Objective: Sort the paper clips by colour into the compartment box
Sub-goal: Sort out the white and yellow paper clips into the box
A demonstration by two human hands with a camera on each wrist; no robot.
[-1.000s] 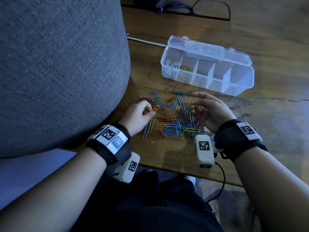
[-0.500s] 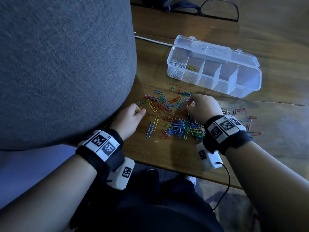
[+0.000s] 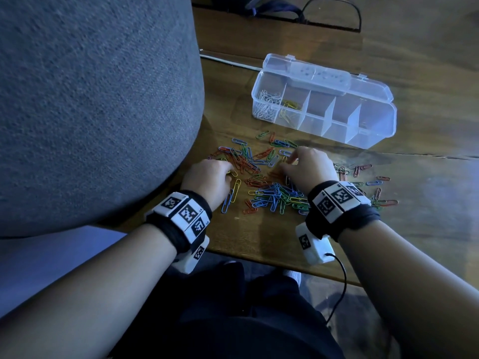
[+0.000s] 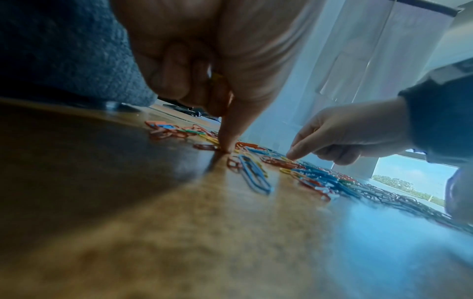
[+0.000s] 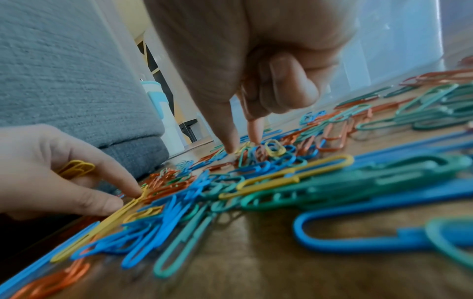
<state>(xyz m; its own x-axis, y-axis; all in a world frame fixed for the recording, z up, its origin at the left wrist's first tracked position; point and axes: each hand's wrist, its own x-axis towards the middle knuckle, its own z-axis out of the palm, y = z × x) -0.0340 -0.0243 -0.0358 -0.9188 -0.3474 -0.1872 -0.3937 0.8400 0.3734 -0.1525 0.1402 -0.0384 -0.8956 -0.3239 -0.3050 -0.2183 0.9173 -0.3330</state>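
Picking paper clips (image 3: 269,193), left hand (image 3: 207,177) holding yellows (image 5: 76,168)

A: Left hand (image 3: 207,178), head view: knuckles up, fingertips hidden beneath. Grip not legible from there.

B: Right wrist view shows yellow clips (image 5: 75,169) tucked in that hand's curled fingers; count unclear, palm cut off at the left edge.

A: Right hand (image 3: 308,168): its back covers the paper clips (image 3: 274,195) directly under it. Orange clip (image 5: 247,101) against the curled fingers, mostly hidden.

B: Left wrist view blurred throughout; clips beyond the right hand merge into a dark mass.

A: Compartment box (image 3: 324,104), beyond the right hand: pale clips in the end cell too small to count. The clear lid blurs what lies behind it.
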